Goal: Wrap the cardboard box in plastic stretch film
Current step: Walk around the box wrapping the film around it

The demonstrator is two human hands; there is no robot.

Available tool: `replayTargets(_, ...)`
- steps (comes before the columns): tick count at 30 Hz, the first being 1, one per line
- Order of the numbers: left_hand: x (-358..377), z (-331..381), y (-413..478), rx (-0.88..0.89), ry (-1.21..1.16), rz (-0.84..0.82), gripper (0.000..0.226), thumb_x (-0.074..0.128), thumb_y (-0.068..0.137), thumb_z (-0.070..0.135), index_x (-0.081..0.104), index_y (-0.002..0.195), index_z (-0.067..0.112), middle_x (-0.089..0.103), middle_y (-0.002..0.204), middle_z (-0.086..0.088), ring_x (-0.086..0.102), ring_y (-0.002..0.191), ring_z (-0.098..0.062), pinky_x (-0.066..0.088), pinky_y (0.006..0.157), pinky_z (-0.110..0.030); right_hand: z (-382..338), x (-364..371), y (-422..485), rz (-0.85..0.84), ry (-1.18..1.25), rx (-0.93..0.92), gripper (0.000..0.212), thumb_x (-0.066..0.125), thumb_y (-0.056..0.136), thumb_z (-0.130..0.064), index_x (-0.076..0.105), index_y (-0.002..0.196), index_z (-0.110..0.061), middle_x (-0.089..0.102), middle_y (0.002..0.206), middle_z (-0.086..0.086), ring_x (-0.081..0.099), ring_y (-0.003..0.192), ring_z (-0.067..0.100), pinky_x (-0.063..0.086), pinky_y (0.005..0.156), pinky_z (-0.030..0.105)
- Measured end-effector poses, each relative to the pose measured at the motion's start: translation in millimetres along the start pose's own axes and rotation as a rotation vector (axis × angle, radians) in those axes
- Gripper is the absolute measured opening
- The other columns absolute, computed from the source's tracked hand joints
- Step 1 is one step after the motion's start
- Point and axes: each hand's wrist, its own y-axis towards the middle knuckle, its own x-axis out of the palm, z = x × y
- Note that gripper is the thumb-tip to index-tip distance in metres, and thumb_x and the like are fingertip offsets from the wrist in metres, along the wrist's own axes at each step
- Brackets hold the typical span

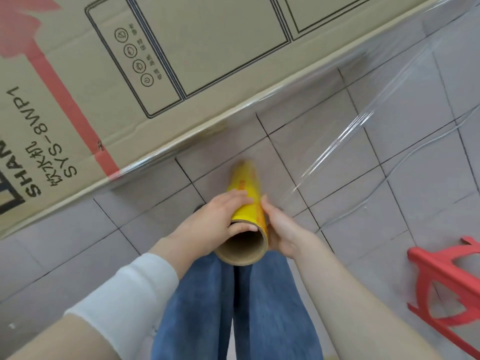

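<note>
A large cardboard box with black line drawings and a red stripe fills the upper left; clear film clings along its lower edge. A yellow stretch film roll on a brown cardboard core stands upright in front of me. My left hand grips its left side, thumb over the core's rim. My right hand presses on its right side. A sheet of clear stretch film runs from the roll up and right to the box's far end.
Grey floor tiles with dark joints lie below the box. A red plastic stool stands at the lower right. My legs in blue jeans are under the roll. A thin pale cable crosses the floor on the right.
</note>
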Motion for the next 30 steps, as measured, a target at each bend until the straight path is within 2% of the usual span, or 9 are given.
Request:
replayTargets(3,-8.7,-4.9,-21.3,-0.163,-0.217,0.258,0.050,0.053,0.086,0.043,0.043,0.134,0.031,0.044,0.141,0.009,0.037,0.132,-0.012,0.026,0.102,-0.019,1.0,17.6,-5.0,-0.071,0.148,0.029,0.064,0.024,0.098,-0.057,0.051,0.134,-0.012,0.062,0.125,0.016,0.063,0.101,0.027,0.053,0.069,0.038)
replayTargets(7,-12.5,-6.4,-45.0,-0.404,-0.462,0.542,0.035,0.045,0.090,0.042,0.051,0.122,0.030,0.059,0.112,0.006,0.049,0.101,-0.012,0.032,0.079,-0.021,-9.0,52.8,-9.3,-0.100,0.062,0.031,0.059,0.026,0.097,-0.058,0.058,0.122,-0.015,0.067,0.110,0.011,0.063,0.094,0.023,0.052,0.070,0.036)
replayTargets(11,-17.1,-24.6,-58.9,-0.475,-0.287,0.408,0.053,0.051,0.080,0.058,0.046,0.117,0.021,0.049,0.116,0.006,0.046,0.101,-0.011,0.032,0.075,-0.023,-16.2,73.6,-3.8,-0.020,-0.231,0.046,0.058,0.031,0.096,-0.059,0.058,0.120,-0.014,0.066,0.115,0.014,0.063,0.097,0.025,0.051,0.066,0.032)
replayTargets(14,-38.1,-49.0,-53.7,-0.202,-0.298,0.121,0.093,0.049,0.059,0.076,0.031,0.137,0.029,0.022,0.145,0.013,0.020,0.136,-0.003,0.022,0.102,-0.016,-18.3,80.0,1.0,-0.023,-0.324,0.068,0.064,0.029,0.095,-0.063,0.056,0.128,-0.015,0.065,0.119,0.015,0.063,0.100,0.025,0.052,0.061,0.031)
replayTargets(17,-43.2,-60.8,-44.4,-0.067,-0.231,-0.036,0.079,0.047,0.069,0.068,0.033,0.139,0.035,0.022,0.153,0.011,0.023,0.140,-0.007,0.018,0.109,-0.018,-17.9,80.7,1.9,-0.017,-0.319,0.058,0.062,0.030,0.095,-0.063,0.054,0.127,-0.015,0.066,0.113,0.014,0.064,0.094,0.024,0.053,0.061,0.031)
replayTargets(20,-33.2,-65.7,-48.5,-0.128,-0.279,0.156,0.058,0.042,0.077,0.055,0.046,0.131,0.034,0.043,0.143,0.010,0.038,0.132,-0.010,0.025,0.105,-0.019,-3.8,78.4,1.4,-0.004,-0.160,0.049,0.056,0.028,0.098,-0.057,0.055,0.119,-0.013,0.066,0.101,0.010,0.064,0.086,0.022,0.053,0.065,0.034)
replayTargets(23,-15.6,-62.3,-64.4,-0.219,-0.379,0.396,0.050,0.041,0.082,0.049,0.050,0.128,0.032,0.050,0.133,0.013,0.042,0.119,-0.002,0.025,0.097,-0.014,13.4,80.4,0.2,-0.090,0.086,0.112,0.063,0.025,0.097,-0.059,0.051,0.132,-0.013,0.064,0.121,0.014,0.063,0.102,0.027,0.054,0.072,0.039)
replayTargets(25,-2.7,-56.1,-75.8,-0.269,-0.491,0.525,0.046,0.039,0.084,0.047,0.051,0.126,0.032,0.052,0.125,0.016,0.043,0.112,0.003,0.028,0.092,-0.008,18.5,86.5,-0.9,-0.141,0.171,0.125,0.064,0.024,0.097,-0.059,0.051,0.135,-0.014,0.065,0.120,0.014,0.063,0.103,0.027,0.053,0.074,0.038)
replayTargets(30,21.2,-51.6,-98.1,-0.429,-0.658,0.813,0.037,0.041,0.088,0.042,0.054,0.120,0.028,0.056,0.117,0.014,0.048,0.106,0.002,0.029,0.083,0.007,21.0,115.0,3.5,-0.077,0.030,0.127,0.060,0.031,0.097,-0.058,0.056,0.128,-0.014,0.067,0.113,0.015,0.064,0.099,0.028,0.053,0.073,0.038)
